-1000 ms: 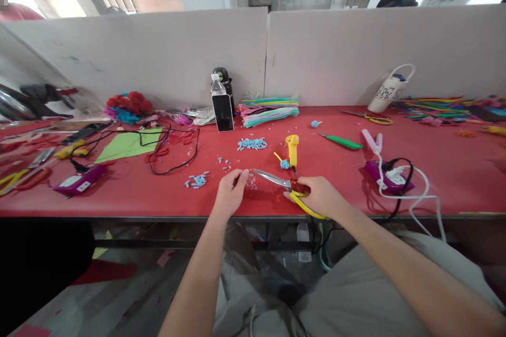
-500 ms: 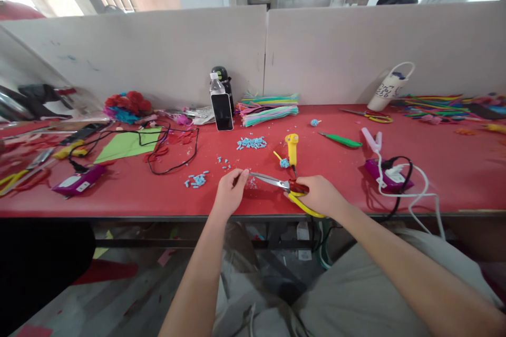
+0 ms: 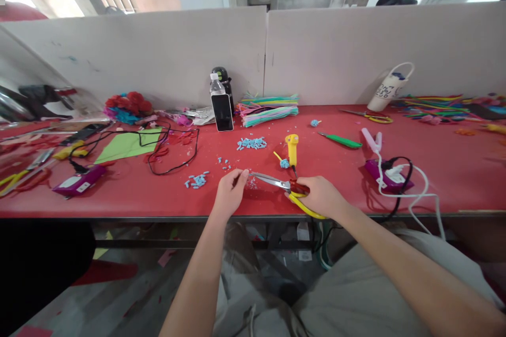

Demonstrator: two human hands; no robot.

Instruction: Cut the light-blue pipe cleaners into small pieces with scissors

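Note:
My right hand [image 3: 318, 195] grips the yellow handles of a pair of scissors [image 3: 272, 181], whose blades point left. At the blade tips, my left hand [image 3: 232, 189] is closed in a pinch; whatever sits between its fingers is too small to name. Fine pale clippings [image 3: 252, 184] lie on the table beneath the blades. Small blue cut pieces [image 3: 196, 180] are heaped left of my left hand, and a larger pile of blue pieces [image 3: 252, 143] lies farther back. Just beyond the scissors is a blue fuzzy ball [image 3: 284, 163] with a yellow stem, beside a yellow glue gun [image 3: 291, 148].
Pipe cleaners [image 3: 271, 110] are bundled near the partition [image 3: 158, 58], by a phone [image 3: 222, 112] leaning on a bottle. Green-handled tweezers [image 3: 343, 140] lie to the right. Purple power strips [image 3: 81, 180] with trailing cords sit on both sides. The table's front edge [image 3: 158, 216] runs below my wrists.
Almost nothing differs. Both hands and the scissors hold nearly the same place, with at most a tiny shift of my right fingers.

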